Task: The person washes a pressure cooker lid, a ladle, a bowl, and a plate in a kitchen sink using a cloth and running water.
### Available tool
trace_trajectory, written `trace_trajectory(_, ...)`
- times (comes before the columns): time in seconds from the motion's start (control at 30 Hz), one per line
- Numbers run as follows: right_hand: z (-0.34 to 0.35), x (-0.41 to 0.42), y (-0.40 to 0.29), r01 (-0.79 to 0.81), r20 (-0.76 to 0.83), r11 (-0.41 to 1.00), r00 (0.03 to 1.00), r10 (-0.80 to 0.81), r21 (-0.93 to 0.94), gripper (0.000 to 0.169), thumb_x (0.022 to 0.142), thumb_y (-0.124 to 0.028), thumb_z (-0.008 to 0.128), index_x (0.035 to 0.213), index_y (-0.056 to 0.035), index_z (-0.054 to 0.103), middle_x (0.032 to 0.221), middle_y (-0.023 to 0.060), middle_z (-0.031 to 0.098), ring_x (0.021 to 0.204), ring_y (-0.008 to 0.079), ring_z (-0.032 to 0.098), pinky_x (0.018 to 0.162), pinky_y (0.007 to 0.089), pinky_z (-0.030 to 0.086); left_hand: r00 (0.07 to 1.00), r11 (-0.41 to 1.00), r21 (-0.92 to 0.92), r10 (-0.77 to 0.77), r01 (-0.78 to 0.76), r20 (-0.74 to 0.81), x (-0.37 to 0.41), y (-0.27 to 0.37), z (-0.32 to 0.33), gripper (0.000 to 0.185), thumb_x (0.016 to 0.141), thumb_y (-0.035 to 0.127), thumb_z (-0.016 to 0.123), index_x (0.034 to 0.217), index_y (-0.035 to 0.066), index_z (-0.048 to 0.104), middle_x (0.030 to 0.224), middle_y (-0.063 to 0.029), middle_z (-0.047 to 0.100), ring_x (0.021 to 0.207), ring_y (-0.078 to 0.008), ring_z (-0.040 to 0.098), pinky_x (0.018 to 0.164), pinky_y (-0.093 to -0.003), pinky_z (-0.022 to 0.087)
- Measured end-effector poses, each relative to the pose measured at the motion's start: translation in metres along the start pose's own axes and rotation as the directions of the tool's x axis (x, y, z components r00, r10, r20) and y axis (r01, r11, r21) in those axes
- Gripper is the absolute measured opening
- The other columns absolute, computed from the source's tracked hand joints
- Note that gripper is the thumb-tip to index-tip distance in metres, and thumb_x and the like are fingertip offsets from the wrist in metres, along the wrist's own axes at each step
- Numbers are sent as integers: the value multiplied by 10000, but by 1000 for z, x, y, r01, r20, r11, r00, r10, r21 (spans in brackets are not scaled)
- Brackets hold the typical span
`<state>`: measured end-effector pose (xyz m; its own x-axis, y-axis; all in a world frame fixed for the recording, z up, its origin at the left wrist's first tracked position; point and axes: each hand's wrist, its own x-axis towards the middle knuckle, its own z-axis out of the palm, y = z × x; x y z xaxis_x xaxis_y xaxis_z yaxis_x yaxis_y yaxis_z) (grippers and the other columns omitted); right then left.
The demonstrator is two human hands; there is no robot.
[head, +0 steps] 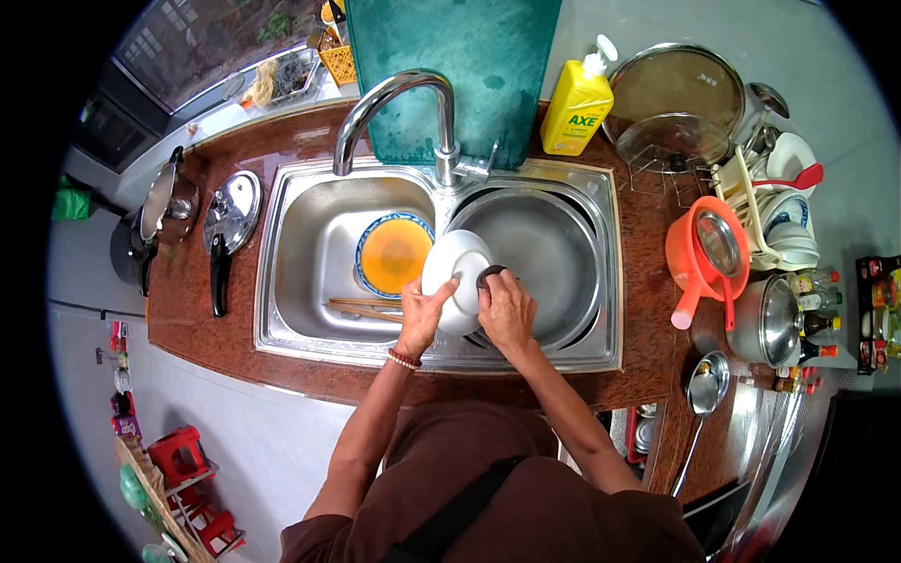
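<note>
My left hand (424,314) grips the left rim of a white plate (454,264), which is tilted with its underside towards me over the sink's divider. In my right hand (508,310) is a dark scrubbing pad (490,274), pressed against the plate's right side. Below the plate, at the right, a large round metal basin (556,260) sits in the right sink bowl. The left sink bowl (310,232) holds a blue-rimmed bowl of orange liquid (395,255) and wooden chopsticks (366,308), partly hidden by my left hand.
A chrome faucet (394,81) arches behind the sink, before a green cutting board (457,56). Yellow AXE soap bottle (578,105), pot lids (676,91), a dish rack (746,204) and a red-orange strainer or dipper (693,260) stand right; a pressure-cooker lid (232,211) lies left.
</note>
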<state>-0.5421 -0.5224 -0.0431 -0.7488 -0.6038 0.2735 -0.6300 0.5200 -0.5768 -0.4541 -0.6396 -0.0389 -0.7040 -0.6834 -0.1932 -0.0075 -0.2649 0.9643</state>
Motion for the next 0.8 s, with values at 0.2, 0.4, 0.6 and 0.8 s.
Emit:
trace_trajectory(0.2, 16, 15, 15, -118, 73, 979, 989, 132, -164, 119, 772, -121, 610, 839, -28, 578, 864, 121, 560, 790, 335, 607, 647, 473, 498, 1000, 994, 106, -10, 10, -4, -1, 2, 0, 242, 793, 85, 678, 993, -47, 650, 850, -53, 668, 730, -99, 594, 660, -255, 490)
trace_trajectory(0.4, 20, 8, 71, -249, 200, 951, 938, 284, -183, 213, 818, -190, 600, 949, -23, 612, 1007, 150, 584, 887, 347, 605, 721, 465, 497, 997, 973, -222, -73, 63, -37, -1, 13, -10, 297, 800, 79, 685, 1066, -39, 621, 952, -86, 670, 811, -129, 628, 714, -265, 511)
trace_trajectory(0.6, 16, 12, 78, -274, 145, 929, 959, 243, 249, 350, 850, -296, 589, 1127, -82, 582, 1046, 114, 581, 1032, 291, 556, 785, 453, 478, 990, 931, -341, -137, 132, 7, -4, 14, -17, 321, 808, 71, 677, 1101, -34, 600, 976, -90, 668, 831, -143, 642, 740, -277, 525)
trace_trajectory(0.8, -12, 21, 25, -774, 716, 181, 632, 298, 607, 529, 831, -350, 618, 1237, -58, 450, 1080, 113, 568, 916, 209, 600, 664, 372, 522, 994, 951, -290, -104, 106, 23, -6, 12, -15, 283, 807, 68, 680, 1064, -37, 622, 957, -76, 670, 821, -123, 630, 727, -263, 512)
